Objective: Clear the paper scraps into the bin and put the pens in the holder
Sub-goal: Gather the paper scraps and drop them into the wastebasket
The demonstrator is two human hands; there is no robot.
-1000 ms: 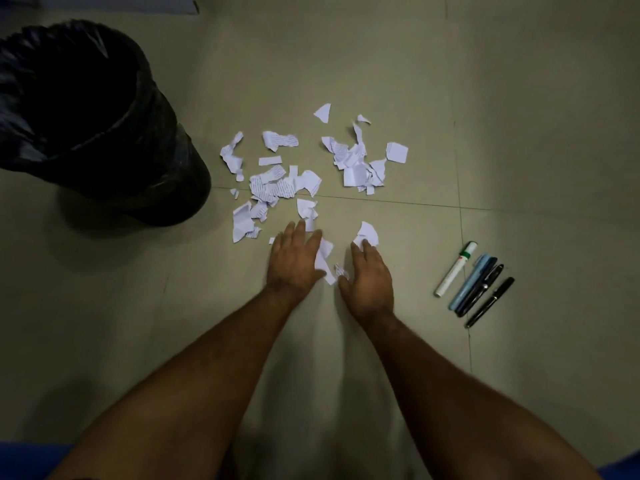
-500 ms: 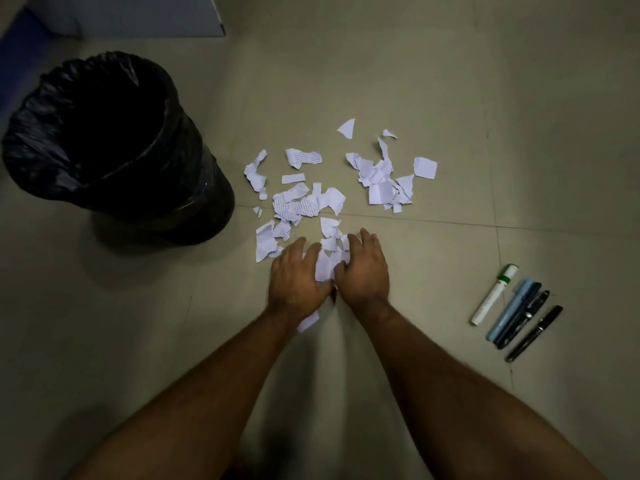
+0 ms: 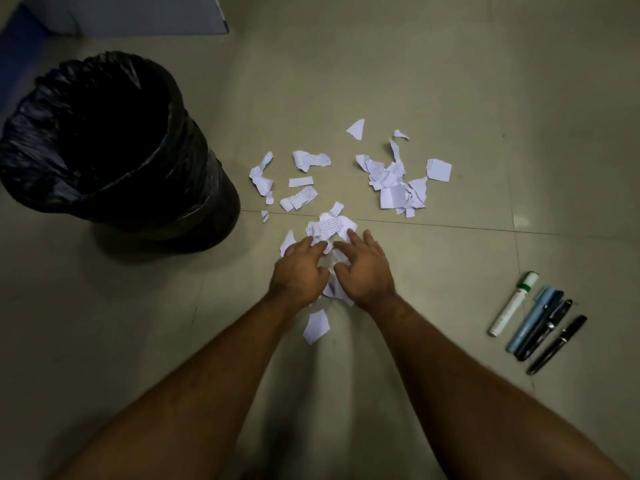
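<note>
Scraps of torn white paper (image 3: 394, 178), some printed, lie ragged on your smooth grey tiled floor (image 3: 450, 81). Your left hand (image 3: 299, 266) and right hand (image 3: 363, 268) sit side by side, fingers curled down over a crumpled heap (image 3: 330, 226); one scrap (image 3: 316, 325) lies loose at 6 o'clock. At 10 o'clock stands the round bin (image 3: 138, 174), lined with glossy, wrinkled black plastic. At 4 o'clock, a white marker (image 3: 512, 304), a pale blue pen (image 3: 530, 320) and two black pens (image 3: 554, 344) lie in a row.
</note>
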